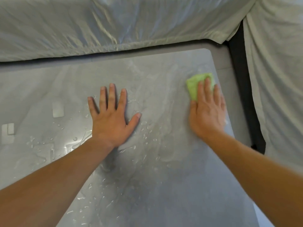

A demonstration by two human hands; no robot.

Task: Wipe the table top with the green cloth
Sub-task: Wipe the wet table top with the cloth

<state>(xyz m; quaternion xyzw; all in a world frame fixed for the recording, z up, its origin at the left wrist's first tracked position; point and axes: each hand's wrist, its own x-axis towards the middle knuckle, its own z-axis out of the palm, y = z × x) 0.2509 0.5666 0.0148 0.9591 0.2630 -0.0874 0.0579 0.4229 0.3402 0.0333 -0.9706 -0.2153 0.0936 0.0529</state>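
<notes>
Under right hand (207, 110): cloth (195, 86) light lime green, plain. Around left hand (111, 118): table top (164, 185) plain mid-grey, with clear glassy droplets and pale smeared streaks. Beyond both hands: sheet (114, 22) pale grey-white, unpatterned; black strip (241, 89) right of right hand.

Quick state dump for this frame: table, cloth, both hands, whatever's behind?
table top: wet, droplets at left and near side, smears mid-surface.
green cloth: bunched, lying near the far right corner, partly covered.
right hand: straight fingers pressing the green cloth.
left hand: flat on the table top, fingers spread, holding nothing.
white sheet: wrinkled, draped beyond the far and right edges.
</notes>
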